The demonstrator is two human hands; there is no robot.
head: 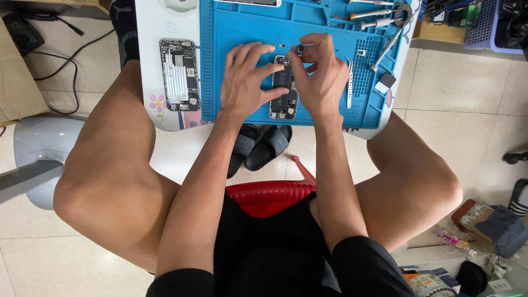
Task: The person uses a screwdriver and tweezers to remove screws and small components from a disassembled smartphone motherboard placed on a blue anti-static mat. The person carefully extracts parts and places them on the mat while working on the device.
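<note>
An opened black smartphone (285, 88) with its insides exposed lies lengthwise on a blue silicone repair mat (231, 33), near the mat's front edge and about midway between its left and right sides. The mat covers most of a small white table (147, 49). The left hand (247, 80) rests palm down on the mat just left of the phone, fingers (258, 52) spread and slightly curled, with the thumb reaching across to touch the phone's left side. The right hand (319, 77) sits over the phone's right edge and upper end; its thumb and forefinger pinch the round knurled top of a small screwdriver (301, 49), which stands above the phone's far end, while the other fingers are curled in loosely. A silver phone back shell (179, 74) lies on the bare table past the mat's left edge. Metal tweezers (349, 82) lie on the mat just right of the right hand. More screwdrivers (374, 14) rest at the mat's far right corner.
</note>
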